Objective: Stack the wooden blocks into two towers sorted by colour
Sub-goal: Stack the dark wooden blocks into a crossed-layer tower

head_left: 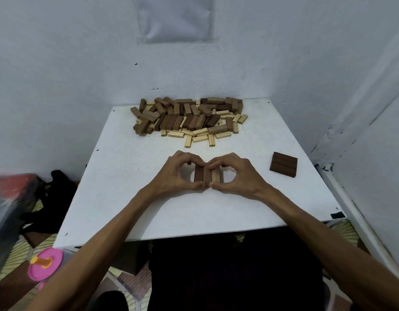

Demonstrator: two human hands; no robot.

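A row of three brown blocks (203, 175) lies side by side at the middle of the white table (131, 207); the rightmost looks paler. My left hand (178, 173) and my right hand (234, 173) curl round this row, fingers at its far ends and thumbs at its near ends. A flat layer of three dark brown blocks (284, 164) sits alone to the right. A mixed pile of dark and light blocks (187, 118) lies at the far edge of the table.
White walls close in behind and to the right of the table. On the floor at the left are a black bag (57, 194), a dark box (10, 212) and a pink lid (45, 264).
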